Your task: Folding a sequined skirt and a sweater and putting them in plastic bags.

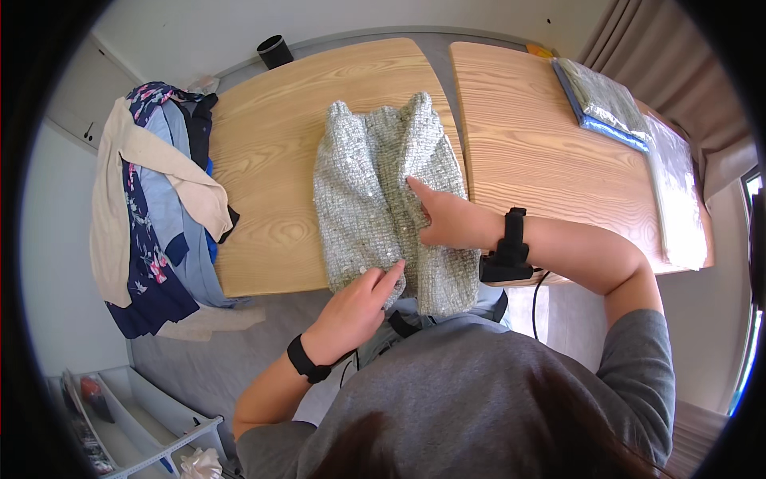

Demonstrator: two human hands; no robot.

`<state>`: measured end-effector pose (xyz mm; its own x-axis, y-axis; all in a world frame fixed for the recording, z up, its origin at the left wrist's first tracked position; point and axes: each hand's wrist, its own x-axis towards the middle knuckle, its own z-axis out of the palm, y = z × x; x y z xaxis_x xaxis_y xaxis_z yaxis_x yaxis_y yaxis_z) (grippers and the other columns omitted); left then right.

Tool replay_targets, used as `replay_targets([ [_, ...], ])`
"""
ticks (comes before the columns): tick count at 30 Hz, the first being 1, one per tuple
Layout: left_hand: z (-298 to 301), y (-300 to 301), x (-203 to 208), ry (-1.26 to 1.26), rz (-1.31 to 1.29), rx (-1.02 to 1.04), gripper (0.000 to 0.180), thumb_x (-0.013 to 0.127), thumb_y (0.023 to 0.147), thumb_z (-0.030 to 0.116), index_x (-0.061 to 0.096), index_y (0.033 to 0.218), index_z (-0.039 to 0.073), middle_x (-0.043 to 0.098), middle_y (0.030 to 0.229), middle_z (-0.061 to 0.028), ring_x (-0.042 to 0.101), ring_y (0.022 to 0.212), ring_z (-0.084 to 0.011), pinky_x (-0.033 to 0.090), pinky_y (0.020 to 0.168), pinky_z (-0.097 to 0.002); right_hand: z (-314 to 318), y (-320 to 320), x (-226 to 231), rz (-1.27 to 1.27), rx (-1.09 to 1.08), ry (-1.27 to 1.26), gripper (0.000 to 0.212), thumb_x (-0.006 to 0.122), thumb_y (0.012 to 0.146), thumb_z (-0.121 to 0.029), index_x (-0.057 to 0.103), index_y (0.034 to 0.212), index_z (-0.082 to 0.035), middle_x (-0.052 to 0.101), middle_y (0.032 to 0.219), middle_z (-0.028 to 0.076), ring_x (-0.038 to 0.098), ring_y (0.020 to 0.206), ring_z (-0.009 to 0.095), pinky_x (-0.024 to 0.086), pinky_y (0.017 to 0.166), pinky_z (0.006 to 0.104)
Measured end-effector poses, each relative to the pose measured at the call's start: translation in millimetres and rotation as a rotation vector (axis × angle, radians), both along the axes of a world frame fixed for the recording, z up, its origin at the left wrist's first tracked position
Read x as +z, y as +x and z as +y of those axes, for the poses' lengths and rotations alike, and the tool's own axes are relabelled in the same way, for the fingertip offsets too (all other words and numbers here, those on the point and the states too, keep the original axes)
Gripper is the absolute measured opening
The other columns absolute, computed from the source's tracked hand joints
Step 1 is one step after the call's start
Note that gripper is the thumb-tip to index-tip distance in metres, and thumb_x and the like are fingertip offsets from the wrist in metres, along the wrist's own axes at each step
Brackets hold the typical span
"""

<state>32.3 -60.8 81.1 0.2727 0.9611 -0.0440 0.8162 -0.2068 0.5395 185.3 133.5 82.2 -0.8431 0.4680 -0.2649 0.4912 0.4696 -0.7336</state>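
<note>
A pale grey-green knitted or tweed-like jacket [343, 184] with sequins lies on the wooden table in front of me, its sides folded inward around a darker centre gap. My right hand [455, 217] rests on its right side, index finger stretched onto the front edge and thumb apart; the remaining fingers are hidden. Down at the near left hem, my left hand [357, 307] closes on the cloth, index finger pointing along it. The jacket's near end hangs over the table edge against my lap. Black straps circle both wrists, the right one carrying a black box.
Several garments [163, 199] in cream, navy floral and light blue drape over the left table's [263, 255] side. On the right table [527, 136] lie plastic-wrapped folded clothes [602, 100] and clear bags [677, 191]. A black bin [275, 52] stands beyond; a grey divided container [140, 415] is lower left.
</note>
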Motion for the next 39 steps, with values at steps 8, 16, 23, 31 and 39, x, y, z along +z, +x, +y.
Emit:
replay_targets([
  [8,4.1,6.7,-9.1,0.051,0.015,0.018,0.073,0.063,0.071,0.001,0.036,0.139,0.004,0.046,0.094,-0.0129,0.052,0.082,-0.0282,0.045,0.072,-0.0369,-9.3,-16.5,-6.3,-0.025,0.128,0.098,0.085,0.058,0.076,-0.013,0.008,0.142,0.009,0.059,0.097,0.033,0.059,0.092,0.044,0.047,0.08,0.044],
  [16,6.3,13.1,-6.9,0.085,0.038,0.05,0.057,0.068,0.073,0.011,0.054,0.127,0.019,0.046,0.086,-0.0085,0.052,0.072,-0.0238,0.046,0.063,-0.035,49.3,-23.2,16.4,0.014,0.128,0.108,0.052,0.061,0.084,-0.023,0.048,0.129,-0.001,0.067,0.091,0.015,0.064,0.084,0.022,0.05,0.074,0.033],
  [23,9.0,11.3,-14.3,0.138,0.03,0.042,0.049,0.061,0.072,0.004,0.059,0.119,0.017,0.047,0.083,-0.0074,0.053,0.07,-0.024,0.046,0.06,-0.0349,145.9,-32.7,1.2,0.138,-0.337,0.281,0.075,0.072,0.077,-0.021,0.034,0.138,-0.003,0.046,0.133,0.02,0.048,0.119,0.03,0.042,0.097,0.0357],
  [31,6.5,9.2,-18.4,0.076,-0.092,0.056,0.042,0.058,0.071,0.005,0.065,0.111,0.016,0.051,0.082,-0.0059,0.056,0.071,-0.0232,0.047,0.06,-0.0339,193.4,-45.8,-15.2,0.323,0.028,-0.508,0.065,0.08,0.072,-0.025,0.048,0.126,-0.012,0.047,0.132,0.003,0.034,0.13,0.019,0.019,0.11,0.0358],
  [39,8.3,12.4,-10.4,0.06,-0.026,0.075,0.037,0.059,0.069,0.005,0.066,0.103,0.017,0.051,0.082,-0.004,0.057,0.072,-0.0219,0.047,0.058,-0.0332,197.4,-66.0,0.1,0.499,0.101,-0.591,0.026,0.072,0.081,-0.014,0.054,0.098,-0.013,0.059,0.092,-0.004,0.052,0.09,0.008,0.039,0.084,0.0259],
])
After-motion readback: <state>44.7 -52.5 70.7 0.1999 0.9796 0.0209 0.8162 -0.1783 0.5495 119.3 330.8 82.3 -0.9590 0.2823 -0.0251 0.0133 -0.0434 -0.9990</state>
